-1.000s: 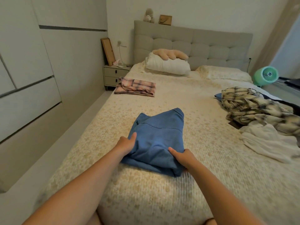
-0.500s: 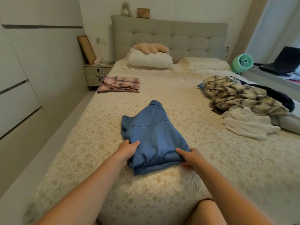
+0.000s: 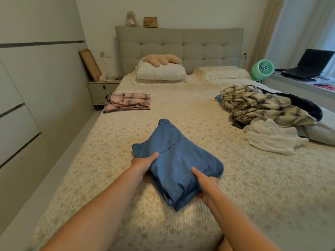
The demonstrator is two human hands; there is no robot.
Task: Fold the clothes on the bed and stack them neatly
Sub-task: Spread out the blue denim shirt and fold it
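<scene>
- My left hand grips the left edge of the folded blue garment, thumb on top, fingers tucked under.
- My right hand grips its near right corner the same way: thumb on the cloth, fingers hidden below.
- Blue garment sits on the bed, near the foot end, roughly centre. It looks lifted a little at the near edge; whether it's fully off the cover I cannot tell.
- Pink plaid piece lies folded flat up left of the blue garment, by the bed's left edge.
- Unfolded pile up right of the blue garment: plaid shirt, white top just nearer, dark piece behind.
- Step, my read: blue garment's folding is done, and I'm picking it up to carry to the stack.
- Next move calls for keeping both grips level so the layers don't slide open, then setting it squarely on the pink plaid piece, edges aligned.
- After that the pile on the right still needs folding.
</scene>
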